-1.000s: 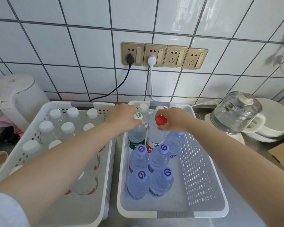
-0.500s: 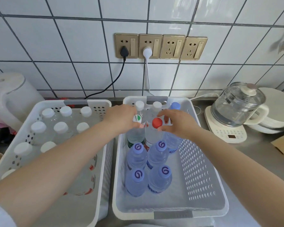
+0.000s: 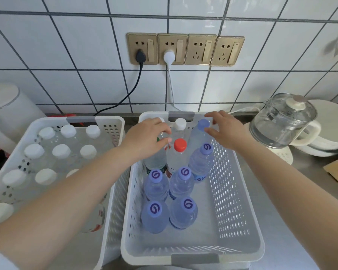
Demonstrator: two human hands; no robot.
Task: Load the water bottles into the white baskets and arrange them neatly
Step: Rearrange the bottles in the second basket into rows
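White tiles behind; at centre the right basket (image 3: 240, 191) holds bottles (image 3: 180, 184) only on its left, so I judge loading half done. My left hand (image 3: 144, 141) grips a green-capped bottle; right hand (image 3: 225, 131) spread, empty.

White tiled wall (image 3: 66, 45), gold sockets (image 3: 185, 49).

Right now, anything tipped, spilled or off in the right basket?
Nothing spilled or tipped. All bottles stand upright in the right basket. Only oddity: mixed caps, a red-capped bottle among purple-capped ones; the right column stops short.
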